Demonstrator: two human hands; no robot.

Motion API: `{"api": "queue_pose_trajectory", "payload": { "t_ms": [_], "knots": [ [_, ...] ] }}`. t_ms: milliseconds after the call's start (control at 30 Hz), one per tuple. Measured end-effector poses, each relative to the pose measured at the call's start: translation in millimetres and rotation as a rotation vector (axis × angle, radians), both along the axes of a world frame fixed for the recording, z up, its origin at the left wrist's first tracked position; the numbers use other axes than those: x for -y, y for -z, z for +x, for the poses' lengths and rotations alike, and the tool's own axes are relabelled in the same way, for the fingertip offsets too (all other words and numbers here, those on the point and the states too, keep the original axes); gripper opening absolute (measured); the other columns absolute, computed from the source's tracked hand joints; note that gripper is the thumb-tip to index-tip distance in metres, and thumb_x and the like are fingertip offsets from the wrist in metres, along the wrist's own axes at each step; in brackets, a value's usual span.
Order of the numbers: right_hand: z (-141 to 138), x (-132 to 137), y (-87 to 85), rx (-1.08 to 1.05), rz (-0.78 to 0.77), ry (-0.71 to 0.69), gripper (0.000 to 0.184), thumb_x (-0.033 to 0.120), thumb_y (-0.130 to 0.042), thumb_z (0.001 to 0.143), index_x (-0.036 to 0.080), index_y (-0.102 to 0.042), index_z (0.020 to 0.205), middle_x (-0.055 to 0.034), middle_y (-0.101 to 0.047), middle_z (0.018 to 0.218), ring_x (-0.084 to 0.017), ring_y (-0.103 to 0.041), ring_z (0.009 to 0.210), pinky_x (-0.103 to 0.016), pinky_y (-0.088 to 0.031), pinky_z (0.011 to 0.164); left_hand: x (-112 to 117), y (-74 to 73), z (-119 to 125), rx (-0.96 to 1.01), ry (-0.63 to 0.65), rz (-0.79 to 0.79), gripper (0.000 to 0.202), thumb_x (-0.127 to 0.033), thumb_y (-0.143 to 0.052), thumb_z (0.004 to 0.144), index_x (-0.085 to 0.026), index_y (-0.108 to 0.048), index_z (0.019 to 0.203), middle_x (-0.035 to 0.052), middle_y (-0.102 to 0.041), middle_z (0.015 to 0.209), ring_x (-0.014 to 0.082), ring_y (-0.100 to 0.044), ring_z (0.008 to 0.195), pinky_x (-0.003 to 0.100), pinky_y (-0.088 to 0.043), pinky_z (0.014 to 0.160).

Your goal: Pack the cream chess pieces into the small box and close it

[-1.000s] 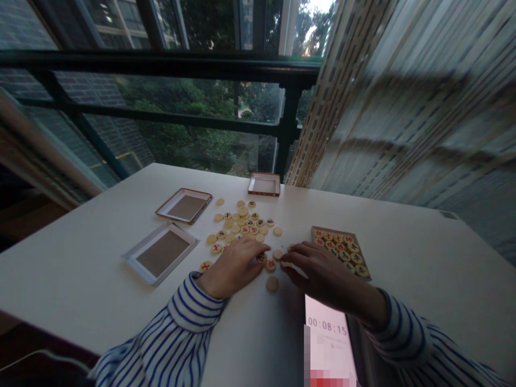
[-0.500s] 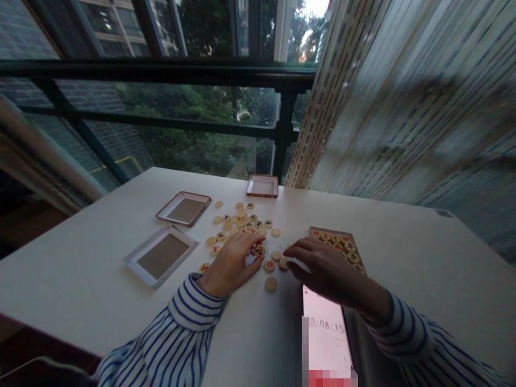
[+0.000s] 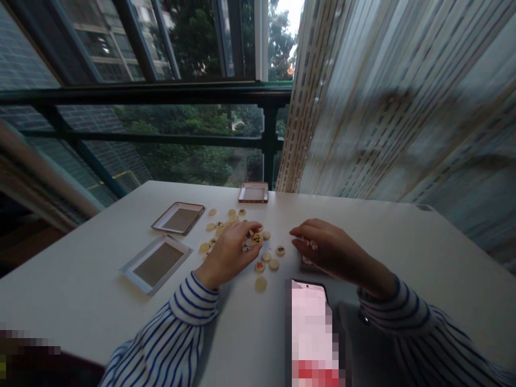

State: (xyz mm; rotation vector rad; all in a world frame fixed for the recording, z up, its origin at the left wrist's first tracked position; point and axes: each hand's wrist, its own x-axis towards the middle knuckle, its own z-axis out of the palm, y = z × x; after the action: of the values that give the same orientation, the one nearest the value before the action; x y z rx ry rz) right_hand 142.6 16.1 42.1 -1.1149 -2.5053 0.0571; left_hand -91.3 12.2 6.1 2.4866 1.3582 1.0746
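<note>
My left hand (image 3: 231,248) pinches a xiangqi piece (image 3: 257,238) with a black character between thumb and fingers, just above the loose pieces. My right hand (image 3: 328,247) hovers over the box of xiangqi pieces (image 3: 308,262) and hides most of it. Its thumb and fingers are apart, and nothing shows between them. Between the hands lie a black-marked piece (image 3: 280,250), a red-marked piece (image 3: 259,266) and several plain-side-up pieces, among them a near one (image 3: 260,284). More pieces are scattered behind and left of my left hand, which partly covers them.
A brown-rimmed tray (image 3: 179,219) and a white tray (image 3: 155,266) lie at the left. A smaller box lid (image 3: 253,193) sits at the back edge of the white table (image 3: 387,242). A phone (image 3: 310,293) lies in front of my right hand. Curtains (image 3: 363,107) hang at the right.
My right hand has moved from beside the loose pieces to over the box, uncovering a black-marked piece. My left hand still pinches its piece, now slightly higher. The camera view has shifted.
</note>
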Motion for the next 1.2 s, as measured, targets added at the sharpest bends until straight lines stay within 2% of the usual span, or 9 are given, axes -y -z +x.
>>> {"api": "queue_pose_trajectory", "payload": {
  "t_ms": [267, 633, 800, 933, 1200],
  "knots": [
    [14, -3, -12.2, -0.057, 0.018, 0.059, 0.021, 0.026, -0.049, 0.084, 0.017, -0.063, 0.097, -0.0061, -0.064, 0.090, -0.017, -0.057, 0.083, -0.031, -0.044, 0.075, -18, -24.0, 21, 0.039, 0.045, 0.051, 0.037, -0.016, -0.057, 0.075, -0.018, -0.049, 0.111, 0.0048, -0.058, 0.097, 0.0163, -0.054, 0.086, 0.032, -0.044, 0.079],
    [26, -7, -22.0, -0.196, 0.001, 0.084, 0.016, 0.024, -0.052, 0.081, 0.017, -0.064, 0.088, -0.0028, -0.064, 0.080, -0.013, -0.057, 0.073, -0.026, -0.042, 0.067, -49, -38.6, 61, 0.095, 0.136, 0.116, 0.039, -0.015, -0.060, 0.072, -0.018, -0.049, 0.110, 0.0038, -0.061, 0.093, 0.0159, -0.054, 0.082, 0.034, -0.045, 0.079],
    [34, -12, -24.2, -0.318, -0.020, 0.142, 0.013, 0.022, -0.052, 0.080, 0.017, -0.064, 0.082, -0.0003, -0.065, 0.074, -0.011, -0.056, 0.064, -0.023, -0.041, 0.061, -54, -46.0, 75, 0.070, 0.191, 0.134, 0.040, -0.017, -0.060, 0.073, -0.018, -0.048, 0.111, 0.0040, -0.062, 0.094, 0.0159, -0.055, 0.082, 0.035, -0.045, 0.079],
    [40, -18, -21.7, -0.423, -0.057, 0.228, 0.015, 0.026, -0.053, 0.080, 0.017, -0.064, 0.080, -0.0001, -0.063, 0.068, -0.010, -0.052, 0.055, -0.023, -0.040, 0.053, -55, -45.6, 78, 0.055, 0.217, 0.119, 0.040, -0.017, -0.060, 0.074, -0.017, -0.048, 0.113, 0.0041, -0.063, 0.095, 0.0159, -0.055, 0.084, 0.035, -0.043, 0.081],
    [42, -35, -8.0, -0.575, -0.222, 0.265, 0.017, 0.031, -0.057, 0.076, 0.015, -0.063, 0.075, -0.0021, -0.063, 0.066, -0.012, -0.054, 0.058, -0.024, -0.042, 0.053, -60, -34.5, 81, 0.027, 0.234, 0.088, 0.042, -0.017, -0.060, 0.075, -0.018, -0.046, 0.114, 0.0045, -0.063, 0.096, 0.0170, -0.056, 0.088, 0.035, -0.043, 0.082]
  ]
}}
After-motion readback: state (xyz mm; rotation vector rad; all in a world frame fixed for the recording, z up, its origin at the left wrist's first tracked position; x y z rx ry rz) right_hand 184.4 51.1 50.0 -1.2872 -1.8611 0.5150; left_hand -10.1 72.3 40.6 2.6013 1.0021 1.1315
